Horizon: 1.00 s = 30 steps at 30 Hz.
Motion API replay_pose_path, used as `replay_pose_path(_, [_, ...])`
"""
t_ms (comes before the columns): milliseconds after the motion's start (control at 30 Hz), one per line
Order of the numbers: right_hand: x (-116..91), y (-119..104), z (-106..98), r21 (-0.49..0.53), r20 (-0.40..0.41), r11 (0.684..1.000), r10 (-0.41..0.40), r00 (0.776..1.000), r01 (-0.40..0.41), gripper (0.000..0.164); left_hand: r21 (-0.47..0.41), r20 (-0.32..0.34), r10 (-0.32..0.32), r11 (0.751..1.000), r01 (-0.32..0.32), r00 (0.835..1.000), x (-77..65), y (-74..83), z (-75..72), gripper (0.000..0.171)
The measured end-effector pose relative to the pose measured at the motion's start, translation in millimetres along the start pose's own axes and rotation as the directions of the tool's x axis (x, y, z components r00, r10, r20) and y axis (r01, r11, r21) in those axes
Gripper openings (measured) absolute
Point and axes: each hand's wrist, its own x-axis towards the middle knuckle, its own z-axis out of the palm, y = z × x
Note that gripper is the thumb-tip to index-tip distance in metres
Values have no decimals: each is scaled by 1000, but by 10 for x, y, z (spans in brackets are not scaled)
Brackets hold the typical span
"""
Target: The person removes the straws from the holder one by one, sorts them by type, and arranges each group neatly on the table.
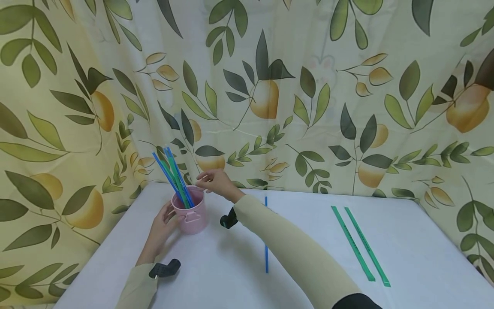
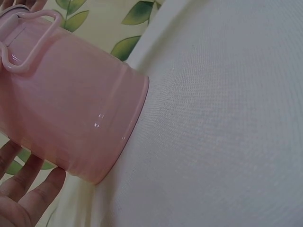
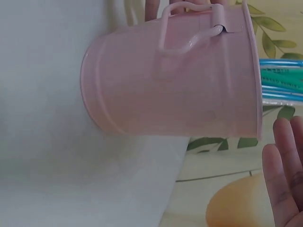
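Note:
A pink metal bucket (image 1: 193, 219) with small side handles stands upright at the left of the table. Several blue straws (image 1: 179, 178) and flat green printed sticks (image 3: 284, 79) lean out of its mouth. My left hand (image 1: 164, 227) grips the bucket's left side, its fingers (image 2: 45, 191) spread along the wall in the left wrist view. Beside the far right of the rim is my right hand (image 1: 218, 182), with nothing held in it. Its fingers (image 3: 284, 142) look extended just off the rim in the right wrist view.
A blue straw (image 1: 266, 257) lies on the white-covered table (image 1: 308, 266), partly hidden under my right forearm. Two green printed sticks (image 1: 353, 242) lie side by side farther right. A leaf-and-fruit patterned curtain (image 1: 308, 107) closes off the back and left.

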Motion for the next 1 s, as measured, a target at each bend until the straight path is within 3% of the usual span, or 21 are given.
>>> replay_pose_path(167, [56,-44,77,-2,-3,1000,-12,1000,12,27,-14,3,26,1000,-26,1000,-4,12,-5,74])
replay_pose_path(367, [74,-60,203,-18,27,1000,-3,1000,3,26,-3,8,9,1000,-9,1000,-38,-5,-30,74])
replay_pose_path(1000, [158,-150,349,-119,68,993,33,997,-24,25,-20,10,38,999,-38,999,1,-21,-13,71])
